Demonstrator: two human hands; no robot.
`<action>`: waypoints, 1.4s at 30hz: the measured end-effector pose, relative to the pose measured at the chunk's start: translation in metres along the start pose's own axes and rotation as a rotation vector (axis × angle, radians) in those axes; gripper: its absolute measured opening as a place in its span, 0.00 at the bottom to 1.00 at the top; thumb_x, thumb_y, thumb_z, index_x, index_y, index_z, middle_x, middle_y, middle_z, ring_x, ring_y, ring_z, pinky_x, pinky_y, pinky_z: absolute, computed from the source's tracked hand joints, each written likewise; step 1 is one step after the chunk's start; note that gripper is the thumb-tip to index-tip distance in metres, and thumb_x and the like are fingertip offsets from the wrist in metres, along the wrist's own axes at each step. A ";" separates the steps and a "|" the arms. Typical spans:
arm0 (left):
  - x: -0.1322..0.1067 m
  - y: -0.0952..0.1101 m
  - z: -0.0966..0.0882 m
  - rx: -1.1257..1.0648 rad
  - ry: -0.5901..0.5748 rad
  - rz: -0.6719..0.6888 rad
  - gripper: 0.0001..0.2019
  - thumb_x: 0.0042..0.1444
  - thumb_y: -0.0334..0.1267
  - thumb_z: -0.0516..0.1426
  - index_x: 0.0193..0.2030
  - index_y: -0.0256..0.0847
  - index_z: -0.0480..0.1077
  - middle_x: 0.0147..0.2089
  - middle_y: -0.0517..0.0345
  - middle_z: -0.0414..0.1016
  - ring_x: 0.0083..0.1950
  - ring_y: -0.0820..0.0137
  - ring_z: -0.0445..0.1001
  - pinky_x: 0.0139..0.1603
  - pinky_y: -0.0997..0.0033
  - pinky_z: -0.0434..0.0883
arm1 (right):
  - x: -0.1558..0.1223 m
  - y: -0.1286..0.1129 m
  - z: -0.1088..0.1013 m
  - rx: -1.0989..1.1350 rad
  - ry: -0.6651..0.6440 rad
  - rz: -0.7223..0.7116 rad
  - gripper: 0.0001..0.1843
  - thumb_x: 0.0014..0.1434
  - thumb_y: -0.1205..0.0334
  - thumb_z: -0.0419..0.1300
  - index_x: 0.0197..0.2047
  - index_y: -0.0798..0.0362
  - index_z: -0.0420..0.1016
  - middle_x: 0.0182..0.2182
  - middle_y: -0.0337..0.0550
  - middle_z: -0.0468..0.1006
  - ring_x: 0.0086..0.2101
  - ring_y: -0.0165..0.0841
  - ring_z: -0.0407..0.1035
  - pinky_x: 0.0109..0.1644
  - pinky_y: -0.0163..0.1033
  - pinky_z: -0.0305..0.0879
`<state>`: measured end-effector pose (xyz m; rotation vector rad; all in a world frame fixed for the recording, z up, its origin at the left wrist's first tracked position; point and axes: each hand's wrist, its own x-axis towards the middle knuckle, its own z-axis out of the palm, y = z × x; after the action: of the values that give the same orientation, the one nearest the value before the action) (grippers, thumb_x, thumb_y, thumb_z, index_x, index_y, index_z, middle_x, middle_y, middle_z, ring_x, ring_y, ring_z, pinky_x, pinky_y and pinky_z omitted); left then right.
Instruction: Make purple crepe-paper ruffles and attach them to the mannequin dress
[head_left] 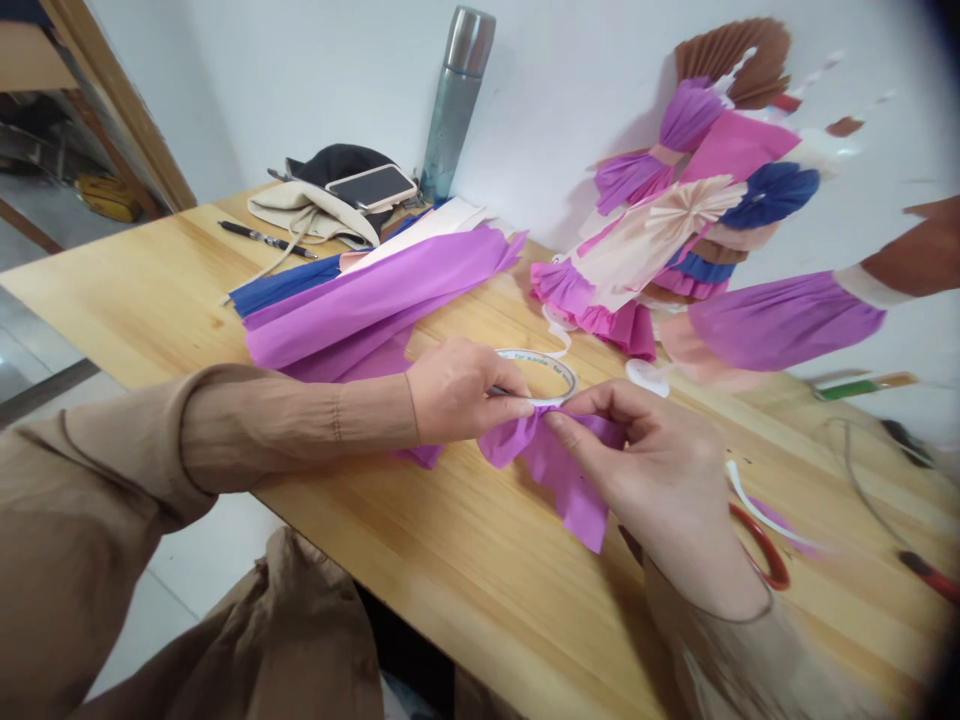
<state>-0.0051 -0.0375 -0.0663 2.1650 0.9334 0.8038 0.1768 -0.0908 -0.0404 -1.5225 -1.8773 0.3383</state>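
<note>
My left hand (459, 388) is closed, thumb and fingers pinching the gathered top edge of a purple crepe paper strip (562, 470). My right hand (660, 470) pinches the same edge a little further right. Below both hands the strip hangs in loose ruffles over the table. A roll of tape (566, 372) with printing inside its ring sits right behind the fingertips, against the paper's edge; whether the left fingers also grip the ring is hard to see. Beyond my left forearm lie larger folded purple crepe paper sheets (337, 300).
Scissors with an orange-red handle (772, 560) lie beside my right wrist. Decorated crepe paper shapes (622, 250) lean at the wall. Further back are a steel-capped bottle (454, 110), a phone (373, 187), a cloth bag (315, 212) and a pen (266, 238).
</note>
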 end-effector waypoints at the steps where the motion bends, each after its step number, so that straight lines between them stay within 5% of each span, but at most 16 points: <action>1: 0.000 0.000 0.000 0.004 -0.002 -0.002 0.14 0.59 0.43 0.59 0.26 0.40 0.79 0.25 0.60 0.78 0.27 0.76 0.72 0.27 0.80 0.64 | 0.000 -0.001 0.000 -0.002 0.003 0.003 0.08 0.51 0.58 0.64 0.24 0.52 0.75 0.18 0.37 0.73 0.18 0.26 0.60 0.20 0.33 0.53; 12: -0.003 -0.003 -0.002 0.152 -0.018 0.172 0.14 0.60 0.39 0.57 0.24 0.39 0.77 0.27 0.60 0.78 0.29 0.76 0.72 0.30 0.78 0.64 | -0.001 0.004 0.003 0.042 -0.003 0.121 0.12 0.50 0.56 0.66 0.22 0.51 0.70 0.17 0.37 0.71 0.18 0.27 0.60 0.20 0.33 0.53; 17: 0.000 -0.002 -0.003 0.019 0.026 0.049 0.15 0.60 0.45 0.57 0.29 0.39 0.80 0.26 0.59 0.79 0.28 0.76 0.71 0.27 0.78 0.63 | 0.002 0.003 -0.001 0.086 -0.020 0.097 0.13 0.52 0.55 0.66 0.24 0.52 0.71 0.19 0.38 0.72 0.19 0.27 0.61 0.21 0.33 0.55; 21: -0.001 0.005 -0.009 -0.045 0.018 -0.020 0.13 0.58 0.40 0.59 0.29 0.37 0.81 0.23 0.60 0.78 0.26 0.77 0.68 0.26 0.79 0.60 | 0.002 0.003 -0.005 0.109 -0.057 0.069 0.11 0.55 0.55 0.64 0.26 0.53 0.73 0.21 0.39 0.75 0.20 0.28 0.64 0.22 0.33 0.58; 32: -0.003 0.010 -0.015 -0.009 0.020 0.012 0.14 0.58 0.39 0.58 0.27 0.34 0.79 0.20 0.63 0.71 0.23 0.80 0.60 0.24 0.78 0.55 | -0.001 0.000 -0.007 0.095 -0.087 -0.088 0.07 0.57 0.61 0.61 0.29 0.51 0.78 0.27 0.41 0.81 0.26 0.32 0.72 0.29 0.37 0.66; 42: -0.001 0.005 -0.011 -0.052 0.017 0.032 0.11 0.57 0.36 0.59 0.27 0.35 0.79 0.21 0.63 0.74 0.24 0.79 0.64 0.26 0.78 0.57 | 0.002 0.002 -0.007 0.100 -0.084 0.016 0.08 0.56 0.59 0.62 0.26 0.51 0.75 0.25 0.41 0.80 0.23 0.32 0.70 0.25 0.37 0.64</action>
<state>-0.0114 -0.0382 -0.0562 2.1358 0.8787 0.8536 0.1822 -0.0902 -0.0358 -1.4779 -1.8842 0.5031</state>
